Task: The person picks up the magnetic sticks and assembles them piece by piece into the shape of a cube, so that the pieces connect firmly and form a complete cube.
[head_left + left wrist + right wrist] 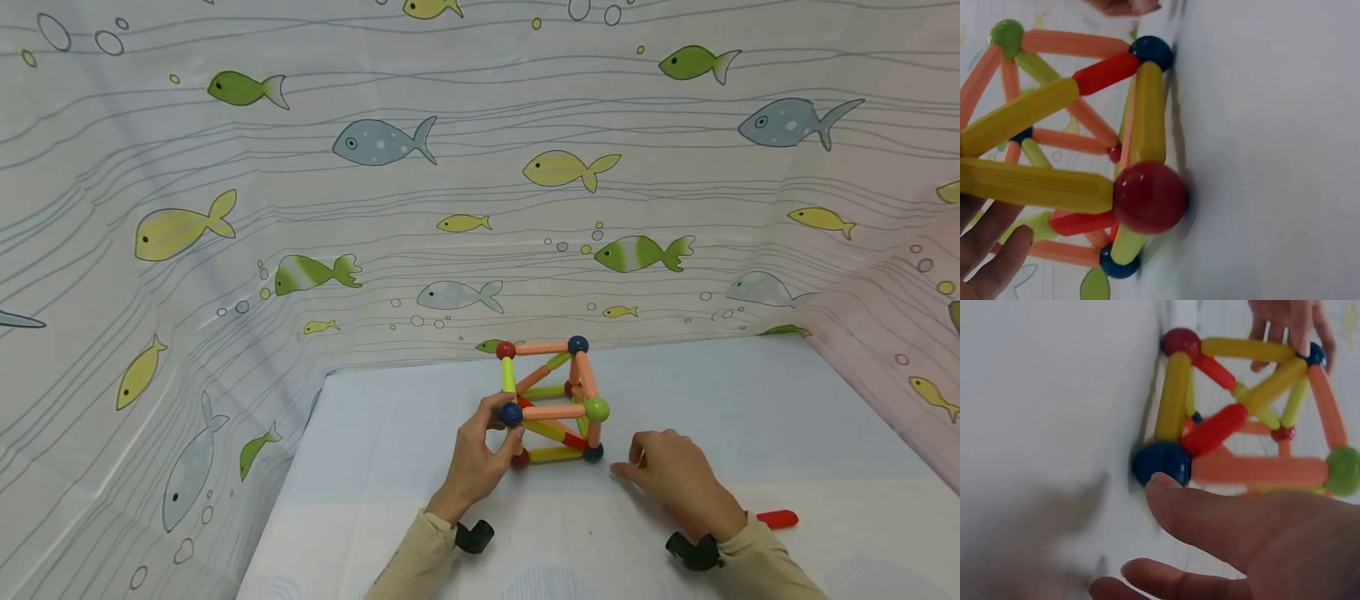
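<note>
A cube-like frame of coloured rods and balls stands on the pale table. My left hand grips its near-left corner, fingers curled round the upright rod by the dark blue ball; the left fingertips show on that ball in the right wrist view. My right hand rests on the table just right of the frame, fingers relaxed. Its thumb reaches the bottom dark blue ball. The left wrist view shows the bottom red ball and my left hand beside the yellow rods.
A loose red rod lies on the table right of my right wrist. A fish-print curtain walls in the table at the back and on both sides. A black strap sits on each wrist.
</note>
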Demonstrator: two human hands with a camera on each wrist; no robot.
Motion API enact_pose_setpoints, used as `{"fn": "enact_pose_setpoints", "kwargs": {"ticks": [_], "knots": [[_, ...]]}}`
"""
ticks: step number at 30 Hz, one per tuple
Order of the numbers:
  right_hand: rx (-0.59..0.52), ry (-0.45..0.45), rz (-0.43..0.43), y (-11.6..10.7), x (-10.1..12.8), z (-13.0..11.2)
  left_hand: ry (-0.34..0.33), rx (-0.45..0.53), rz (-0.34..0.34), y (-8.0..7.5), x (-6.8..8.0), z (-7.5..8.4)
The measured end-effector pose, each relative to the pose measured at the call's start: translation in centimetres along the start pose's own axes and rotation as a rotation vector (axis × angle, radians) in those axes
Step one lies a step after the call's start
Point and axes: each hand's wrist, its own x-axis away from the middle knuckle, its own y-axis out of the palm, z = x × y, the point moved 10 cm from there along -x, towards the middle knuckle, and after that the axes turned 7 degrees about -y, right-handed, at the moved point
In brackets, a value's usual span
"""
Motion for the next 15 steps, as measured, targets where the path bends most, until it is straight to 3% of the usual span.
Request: {"fn": "enact_pose_setpoints", "kwargs": {"ticks": [5,9,15], "knots": [[0.002,0.064,-0.15,-0.2,2.1,2.6,0.06,-0.068,0.019,-1.0,0.0,0.5],[-0.013,0.037,-0.222,-0.6,3.7,3.2,0.098,-0.083,0.023,-1.3,0.0,0.7],[-0.071,-0.019,-0.286,-0.2,4.8,3.8,0.099,-0.058,0.022,-1.2,0.1,0.8]]}}
